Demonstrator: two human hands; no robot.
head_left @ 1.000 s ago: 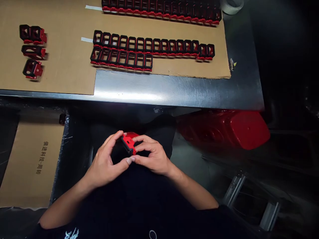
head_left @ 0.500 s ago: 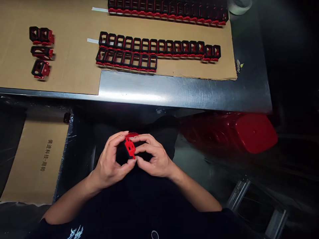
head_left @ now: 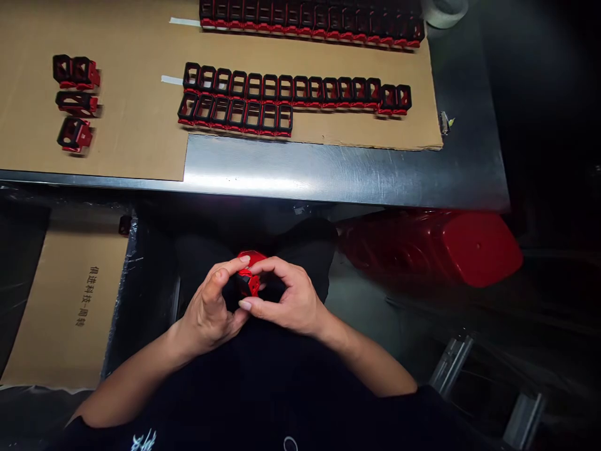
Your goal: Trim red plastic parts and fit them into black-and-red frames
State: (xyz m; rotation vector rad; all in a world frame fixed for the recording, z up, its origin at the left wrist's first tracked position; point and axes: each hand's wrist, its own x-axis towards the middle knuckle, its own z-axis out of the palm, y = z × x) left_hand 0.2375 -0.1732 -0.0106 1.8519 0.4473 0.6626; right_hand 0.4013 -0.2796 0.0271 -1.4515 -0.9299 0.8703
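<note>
In front of my lap, a small red and black bracket-like part (head_left: 252,285) is held between my two hands. My left hand (head_left: 209,310) has its fingertips at the top of the part and its thumb low on the near side, partly hidden. From the other side, my right hand (head_left: 293,297) curls its forefinger and thumb around the same part. A red curved surface shows just beyond the fingertips; I cannot tell whether it belongs to the part.
On the table's cardboard stand rows of red and black frames (head_left: 253,116), with several more pieces (head_left: 75,134) at the left. A tape roll (head_left: 446,12) lies at the back right. Below are a cardboard-lined bin (head_left: 61,300) at left and a red stool (head_left: 479,250) at right.
The part has turned between my hands, so another face shows. My left fingers have shifted over it, and my right forefinger and thumb have moved in around it.
</note>
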